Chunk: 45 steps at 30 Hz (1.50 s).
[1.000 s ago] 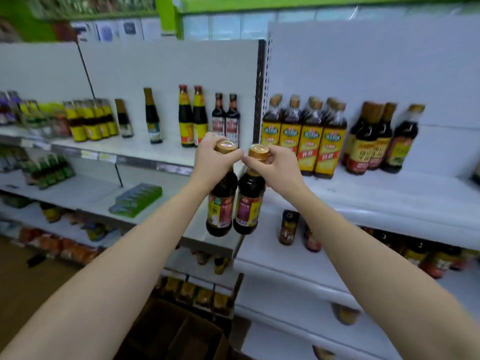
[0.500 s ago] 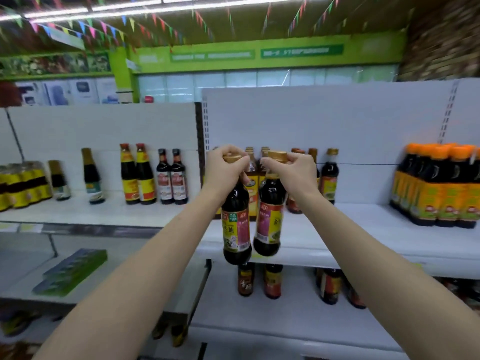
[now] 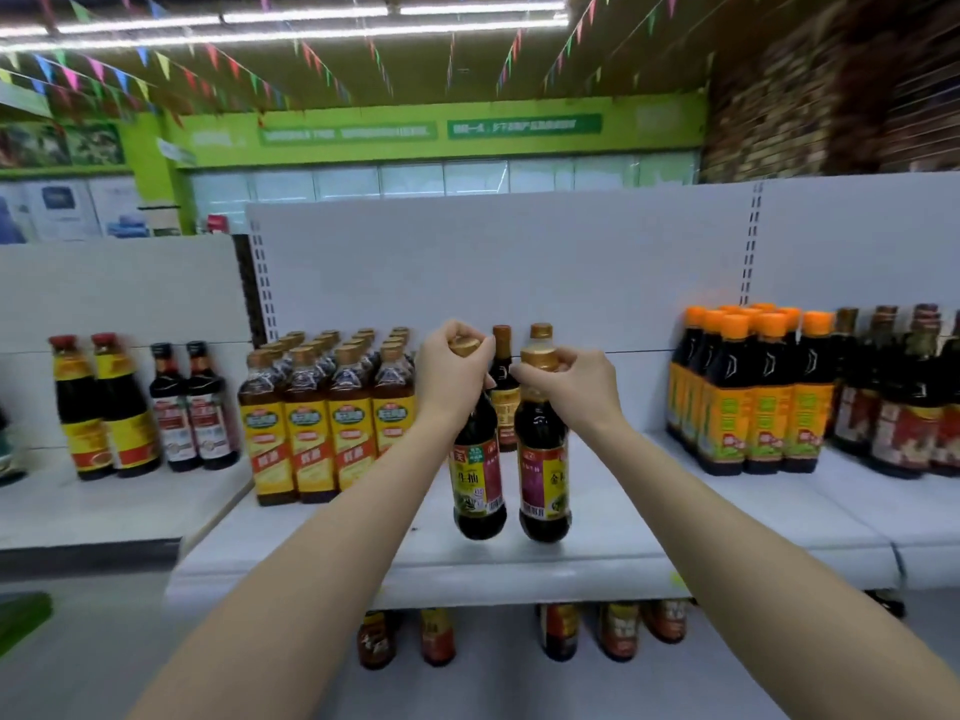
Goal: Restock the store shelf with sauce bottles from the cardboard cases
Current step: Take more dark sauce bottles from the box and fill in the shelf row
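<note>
While both arms reach forward over the white shelf (image 3: 597, 558), each of the two hands carries one dark sauce bottle by its top. The left hand (image 3: 451, 374) has its fingers curled round the gold cap and neck of the left bottle (image 3: 478, 480), which bears a label with a green and red panel. The right hand (image 3: 574, 389) pinches the neck of the right bottle (image 3: 543, 485) just under its gold cap, thumb and fingers closed round it; this bottle carries a purple and yellow label. The two bottles hang upright, side by side and nearly touching, their bases above the front part of the shelf board; whether they touch the board cannot be told.

Behind the hands, at the back of the same shelf, stand two more dark bottles with gold caps (image 3: 503, 392), partly hidden. To the left of them is a block of yellow-labelled bottles (image 3: 327, 433) in rows. Further left, on the neighbouring shelf, stand two bottles with red caps (image 3: 104, 407) and two smaller dark bottles (image 3: 189, 407). To the right is a group of orange-capped bottles (image 3: 753, 392), and beyond it dark bottles with red labels (image 3: 904, 402). On the lower shelf, several small bottles (image 3: 558, 631) show under the board's edge
</note>
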### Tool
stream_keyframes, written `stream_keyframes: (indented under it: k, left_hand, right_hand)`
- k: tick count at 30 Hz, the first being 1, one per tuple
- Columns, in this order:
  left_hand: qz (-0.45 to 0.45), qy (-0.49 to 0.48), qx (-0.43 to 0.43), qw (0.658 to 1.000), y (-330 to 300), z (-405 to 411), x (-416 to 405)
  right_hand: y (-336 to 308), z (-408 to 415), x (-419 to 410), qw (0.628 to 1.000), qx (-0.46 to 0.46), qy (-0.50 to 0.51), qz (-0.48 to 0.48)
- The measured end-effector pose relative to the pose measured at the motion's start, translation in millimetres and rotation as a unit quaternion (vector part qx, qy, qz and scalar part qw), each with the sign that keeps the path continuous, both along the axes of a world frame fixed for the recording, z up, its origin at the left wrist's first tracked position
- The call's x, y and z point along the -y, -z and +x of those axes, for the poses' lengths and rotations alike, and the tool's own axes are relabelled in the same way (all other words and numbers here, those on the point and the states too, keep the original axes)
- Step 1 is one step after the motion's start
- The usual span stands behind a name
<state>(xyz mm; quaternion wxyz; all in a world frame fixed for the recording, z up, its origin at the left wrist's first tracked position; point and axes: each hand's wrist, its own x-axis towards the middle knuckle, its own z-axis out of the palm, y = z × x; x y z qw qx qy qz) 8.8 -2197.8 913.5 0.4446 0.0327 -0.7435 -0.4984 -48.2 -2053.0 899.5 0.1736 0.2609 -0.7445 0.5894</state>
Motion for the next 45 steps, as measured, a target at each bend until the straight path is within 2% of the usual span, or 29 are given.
stream_keyframes:
  k: [3, 7, 11, 13, 18, 21, 26, 32, 37, 41, 45]
  left_hand:
    - [0.004, 0.009, 0.014, 1.0, 19.2, -29.1, -18.5]
    - [-0.033, 0.008, 0.003, 0.999, 37.9, -57.9, -34.5]
    - [-0.028, -0.038, -0.004, 0.999, 45.7, -70.7, -26.4]
    - [-0.015, -0.051, -0.008, 0.999, 51.5, -70.8, -20.0]
    - [-0.007, -0.005, 0.015, 1.0, 66.9, -62.6, -25.2]
    - [0.027, 0.028, 0.025, 0.999, 71.1, -59.7, -24.3]
    - [0.023, 0.029, 0.068, 0.997, 73.6, -48.5, -22.8]
    - [0.081, 0.168, 0.19, 0.964, 85.2, -27.9, -5.6]
    - [0.019, 0.173, 0.228, 0.958, 96.1, -5.9, 9.6]
    - [0.057, 0.153, 0.262, 0.951, 108.4, 8.1, 12.6]
    - [0.02, 0.088, 0.271, 0.958, 126.6, 2.1, 6.6]
  right_hand:
    - [16.2, -23.3, -14.9, 1.0, -0.005, 0.011, 0.024]
    - [29.3, -43.0, -26.0, 0.998, -0.036, 0.043, 0.002]
    - [53.9, -54.1, -17.1, 0.998, -0.022, -0.046, -0.028]
    - [64.8, -57.2, -10.0, 0.998, -0.024, -0.047, -0.037]
    - [66.7, -51.4, -8.6, 0.993, 0.032, -0.082, -0.074]
    - [68.4, -46.0, -10.9, 0.993, 0.055, -0.091, -0.052]
    - [74.6, -41.7, -13.5, 0.999, 0.019, 0.031, -0.011]
    - [73.4, -35.1, -17.3, 0.995, 0.065, -0.046, 0.064]
    - [73.2, -30.3, -36.5, 0.978, 0.141, -0.072, 0.139]
    - [76.7, -16.5, -47.0, 0.977, 0.115, -0.045, 0.173]
    - [89.4, -7.9, -42.4, 0.981, 0.096, 0.008, 0.166]
